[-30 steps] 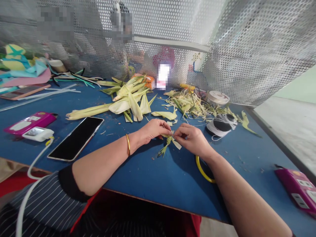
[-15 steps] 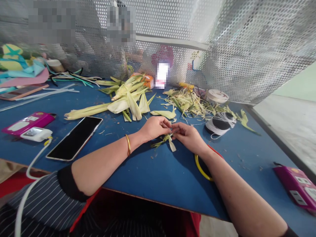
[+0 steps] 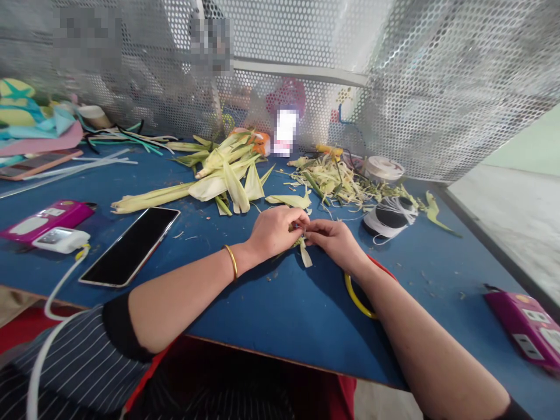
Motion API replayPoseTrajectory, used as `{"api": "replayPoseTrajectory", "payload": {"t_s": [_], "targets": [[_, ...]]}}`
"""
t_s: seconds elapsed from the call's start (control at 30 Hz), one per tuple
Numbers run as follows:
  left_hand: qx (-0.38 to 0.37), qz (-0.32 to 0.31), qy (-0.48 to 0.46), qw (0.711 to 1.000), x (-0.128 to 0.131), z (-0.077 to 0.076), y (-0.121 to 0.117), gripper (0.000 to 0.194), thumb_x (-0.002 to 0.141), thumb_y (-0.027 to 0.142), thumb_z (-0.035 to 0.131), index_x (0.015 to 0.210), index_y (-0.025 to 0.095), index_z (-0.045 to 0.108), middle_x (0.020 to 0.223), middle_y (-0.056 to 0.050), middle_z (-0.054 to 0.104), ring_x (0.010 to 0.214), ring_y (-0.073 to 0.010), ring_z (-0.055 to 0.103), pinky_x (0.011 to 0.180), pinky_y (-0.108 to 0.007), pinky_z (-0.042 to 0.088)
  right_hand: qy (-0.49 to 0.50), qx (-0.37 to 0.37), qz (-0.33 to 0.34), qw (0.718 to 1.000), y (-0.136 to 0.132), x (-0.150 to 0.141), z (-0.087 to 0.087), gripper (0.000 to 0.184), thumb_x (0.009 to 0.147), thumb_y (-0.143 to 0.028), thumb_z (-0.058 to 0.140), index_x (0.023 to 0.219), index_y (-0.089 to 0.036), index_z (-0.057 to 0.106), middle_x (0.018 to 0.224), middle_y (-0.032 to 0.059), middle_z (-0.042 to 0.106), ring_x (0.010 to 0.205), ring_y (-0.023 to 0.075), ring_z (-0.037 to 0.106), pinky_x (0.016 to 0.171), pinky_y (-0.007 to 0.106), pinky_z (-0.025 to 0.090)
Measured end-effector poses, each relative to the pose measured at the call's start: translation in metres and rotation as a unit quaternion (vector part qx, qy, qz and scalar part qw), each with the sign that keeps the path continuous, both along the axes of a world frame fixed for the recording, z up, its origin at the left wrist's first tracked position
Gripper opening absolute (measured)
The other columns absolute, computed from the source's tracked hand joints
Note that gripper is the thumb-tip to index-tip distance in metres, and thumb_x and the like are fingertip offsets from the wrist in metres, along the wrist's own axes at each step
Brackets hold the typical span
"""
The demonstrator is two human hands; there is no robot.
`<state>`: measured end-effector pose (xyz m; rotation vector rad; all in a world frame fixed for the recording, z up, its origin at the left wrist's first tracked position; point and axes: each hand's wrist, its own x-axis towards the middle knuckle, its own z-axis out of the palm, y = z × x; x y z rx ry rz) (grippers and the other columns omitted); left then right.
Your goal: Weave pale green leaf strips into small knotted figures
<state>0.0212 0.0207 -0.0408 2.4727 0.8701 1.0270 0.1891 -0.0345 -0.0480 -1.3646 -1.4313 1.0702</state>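
My left hand (image 3: pixel 275 230) and my right hand (image 3: pixel 333 242) meet over the blue table (image 3: pixel 280 303), both pinching a small woven piece of pale green leaf strips (image 3: pixel 303 248). The fingers of both hands are closed on it, and one loose strip hangs down from between them. A gold bangle sits on my left wrist. Most of the woven piece is hidden under my left fingers.
A pile of long pale leaves (image 3: pixel 219 175) and a heap of leaf scraps (image 3: pixel 336 181) lie behind my hands. A black phone (image 3: pixel 131 245), pink power strips (image 3: pixel 44 213) (image 3: pixel 525 332), a spool of white thread (image 3: pixel 389 216), a yellow ring (image 3: pixel 356 297) and a perforated metal screen (image 3: pixel 437 87) surround the spot.
My hands have turned the woven piece; its green tail, earlier sticking out lower left, is now hidden under my left hand. Both hands shifted slightly up and closer together.
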Motion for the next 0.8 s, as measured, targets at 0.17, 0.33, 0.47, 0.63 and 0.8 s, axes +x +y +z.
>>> {"api": "replayPoseTrajectory", "payload": {"t_s": [0.17,0.33,0.47,0.63,0.8], "targets": [[-0.025,-0.01,-0.018,0.999,-0.001,-0.002,0.003,0.015,0.074,0.008,0.069,0.083,0.02,0.071,0.079,0.0,0.074,0.073,-0.0147,0.068,0.068,-0.024,0.051,-0.058,-0.008,-0.033,0.998,-0.001,0.0,0.001,0.016,0.073,-0.034,0.065,0.075,-0.019,0.069,0.064,-0.0007,0.067,0.054,0.0122,0.053,0.053,0.025,0.038],[-0.096,-0.014,-0.03,0.995,-0.002,-0.002,0.007,0.016,0.075,0.008,0.068,0.083,0.021,0.073,0.078,0.0,0.075,0.073,-0.0154,0.07,0.068,-0.025,0.052,-0.099,0.002,-0.042,0.994,-0.001,0.003,0.002,0.016,0.076,-0.036,0.063,0.074,-0.02,0.066,0.057,-0.0019,0.063,0.048,0.0118,0.049,0.05,0.025,0.034],[-0.156,-0.006,-0.03,0.987,-0.003,0.002,0.008,0.013,0.077,0.012,0.067,0.083,0.022,0.074,0.08,-0.001,0.077,0.077,-0.017,0.072,0.074,-0.028,0.054,-0.124,0.043,-0.038,0.991,-0.001,0.005,0.005,0.011,0.074,-0.031,0.063,0.07,-0.021,0.066,0.067,-0.0004,0.064,0.052,0.013,0.055,0.053,0.027,0.039],[-0.181,0.007,-0.029,0.983,-0.004,0.004,0.01,0.012,0.078,0.014,0.069,0.082,0.023,0.075,0.082,-0.001,0.077,0.079,-0.0187,0.073,0.076,-0.03,0.055,-0.163,0.098,-0.037,0.981,-0.001,0.006,0.007,0.011,0.075,-0.028,0.062,0.069,-0.021,0.068,0.07,-0.0002,0.061,0.052,0.0111,0.048,0.054,0.028,0.038],[-0.176,0.015,-0.019,0.984,-0.005,0.003,0.011,0.013,0.077,0.013,0.068,0.083,0.022,0.075,0.082,-0.001,0.077,0.079,-0.0183,0.073,0.075,-0.029,0.055,-0.16,0.148,-0.03,0.975,-0.003,0.007,0.011,0.009,0.074,-0.022,0.06,0.07,-0.021,0.068,0.08,0.0023,0.063,0.059,0.0121,0.049,0.055,0.028,0.037]]}}
